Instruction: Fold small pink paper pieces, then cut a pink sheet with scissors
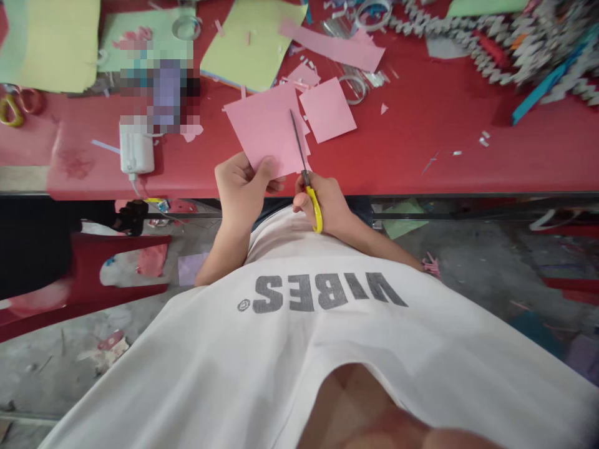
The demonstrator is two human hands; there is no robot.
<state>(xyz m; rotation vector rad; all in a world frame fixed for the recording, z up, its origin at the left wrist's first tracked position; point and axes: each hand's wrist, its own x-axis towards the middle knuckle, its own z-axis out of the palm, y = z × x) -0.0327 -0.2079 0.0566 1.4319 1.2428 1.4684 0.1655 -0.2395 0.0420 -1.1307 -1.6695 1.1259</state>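
**A:** What does the head view show of the hands?

**B:** Both hands are held close to the body at the near edge of a red counter (pixel 421 162). The left hand (pixel 243 187) is closed on the lower edge of a pink sheet of paper (pixel 264 128), thumb on top, holding it up over the counter edge. The right hand (pixel 327 202) is closed around the yellow handles of a pair of scissors (pixel 306 181). The thin blades point away from the person and lie across the right side of the pink sheet.

**A:** What lies around them?

**B:** A smaller pink square (pixel 327 109) lies on the counter just beside the held sheet, to its right. Farther back are a long pink strip (pixel 332 47), yellow-green sheets (pixel 253 43) and small paper scraps. A white charger (pixel 136 149) sits to the left. At the far right is a heap of folded grey paper chains (pixel 491 43) with a blue strip (pixel 547 81). Another pair of scissors (pixel 19 103) lies at the far left. The person wears a white shirt (pixel 327 349) printed with grey letters.
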